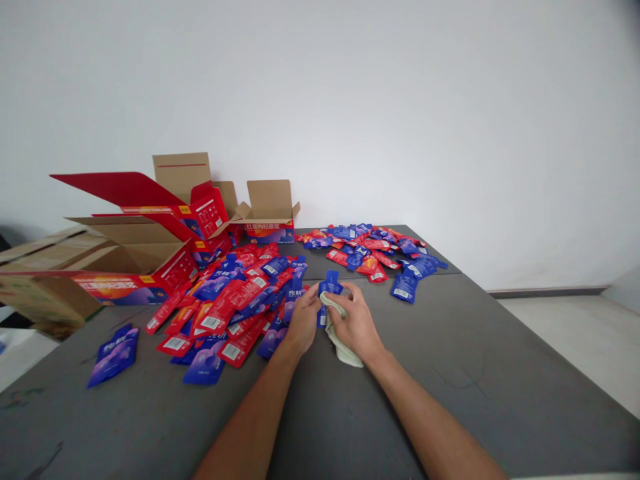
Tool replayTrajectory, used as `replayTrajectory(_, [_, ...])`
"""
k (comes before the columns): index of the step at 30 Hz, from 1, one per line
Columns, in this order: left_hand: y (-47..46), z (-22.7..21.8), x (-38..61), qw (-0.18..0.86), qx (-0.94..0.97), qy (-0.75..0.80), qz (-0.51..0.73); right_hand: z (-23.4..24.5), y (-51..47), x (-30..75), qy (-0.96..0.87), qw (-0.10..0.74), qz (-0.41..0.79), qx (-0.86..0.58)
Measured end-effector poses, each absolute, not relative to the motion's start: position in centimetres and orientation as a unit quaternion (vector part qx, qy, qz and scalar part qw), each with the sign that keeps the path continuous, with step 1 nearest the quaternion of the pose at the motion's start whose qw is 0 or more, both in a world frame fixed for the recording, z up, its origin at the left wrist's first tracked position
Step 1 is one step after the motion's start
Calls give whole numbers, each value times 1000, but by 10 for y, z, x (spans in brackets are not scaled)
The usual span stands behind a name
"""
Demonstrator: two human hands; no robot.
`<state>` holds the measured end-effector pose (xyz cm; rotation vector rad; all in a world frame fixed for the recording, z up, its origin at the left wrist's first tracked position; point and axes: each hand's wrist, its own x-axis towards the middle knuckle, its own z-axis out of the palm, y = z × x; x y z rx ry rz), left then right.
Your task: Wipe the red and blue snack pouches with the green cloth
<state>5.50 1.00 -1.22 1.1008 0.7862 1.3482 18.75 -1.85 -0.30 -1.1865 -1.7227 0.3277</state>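
Note:
Over the middle of the dark table, my left hand (pixel 304 321) grips a blue pouch (pixel 330 285) by its left side, fingers closed. My right hand (pixel 356 323) is closed on a pale cloth (pixel 346 353), pressing it against the front of the pouch; the cloth's loose end hangs toward the table. Part of the pouch is hidden behind the cloth and fingers. Left of my hands lies a large heap of red and blue pouches (pixel 233 300). One blue-purple pouch (pixel 115 355) lies apart at the far left.
A second pile of red and blue pouches (pixel 367 245) is at the table's back. Open red cartons (pixel 117 288) stand at the left, and a smaller open carton (pixel 270 230) is against the white wall. The grey table (pixel 480 373) ends in a slanting right edge, with floor beyond.

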Motion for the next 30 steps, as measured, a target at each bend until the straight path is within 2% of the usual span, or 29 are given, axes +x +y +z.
replayTrajectory(4, [6, -5, 50, 568, 504, 341, 553, -8, -20, 188, -729, 458, 99, -499])
replayTrajectory(8, [4, -8, 48, 561, 563, 349, 497, -5, -15, 199, -694, 483, 69, -530])
replayTrajectory(12, [4, -14, 51, 559, 577, 330, 496, 0, -9, 209, -688, 486, 38, -538])
replayTrajectory(26, [17, -16, 42, 520, 443, 382, 623, 1, -22, 196, -830, 352, 141, -409])
replayTrajectory(30, [23, -18, 38, 502, 415, 402, 644, 3, -25, 193, -814, 377, 163, -411])
